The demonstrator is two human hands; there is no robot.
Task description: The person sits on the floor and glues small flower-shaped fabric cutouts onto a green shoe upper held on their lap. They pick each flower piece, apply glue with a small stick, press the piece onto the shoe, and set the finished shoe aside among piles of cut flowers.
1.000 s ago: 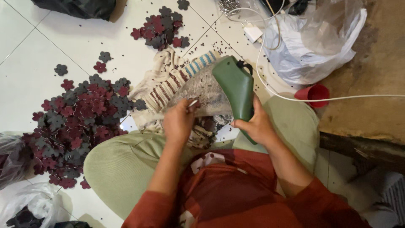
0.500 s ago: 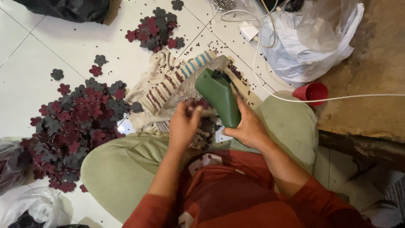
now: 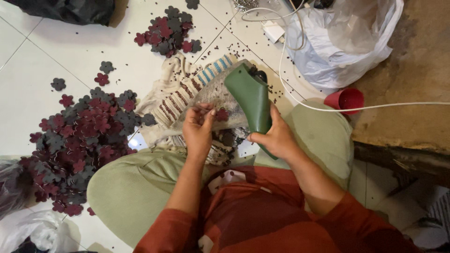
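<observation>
A: Starting at the left of the frame, what lay there?

B: A big heap of dark red and grey flower-shaped cut-outs [image 3: 77, 140] covered the white tiled floor [image 3: 28, 89] at centre left, with a few strays just above it. That heap looked like the bulk of the stock, though I couldn't tell finished pieces from unfinished ones.

A: And further along?

B: A smaller pile of the same flower pieces [image 3: 166, 30] sat near the top, left of centre. Below it a cream knitted cloth with red and blue stripes [image 3: 180, 91] was spread on the floor, sprinkled with tiny dark beads [image 3: 225, 49].

A: The hands?

B: The left hand [image 3: 199, 129], at centre frame, was curled, its fingertips pinched on something too small to make out, right beside one dark red flower piece [image 3: 221, 115] resting on a greyish speckled sheet [image 3: 218, 93]. The right hand [image 3: 276, 136] was wrapped around the lower end of a green plastic glue-gun-shaped tool [image 3: 251, 100], its top end tilted toward the upper middle of the frame.

A: So how far along?

B: I judged it mid-way on a single flower, with the large heap suggesting plenty more to handle.

A: Anything to the right?

B: A white cord [image 3: 337, 108] ran off to the right edge, passing a small red plastic cup [image 3: 346, 99], with a white plastic bag [image 3: 347, 40] at upper right.
</observation>
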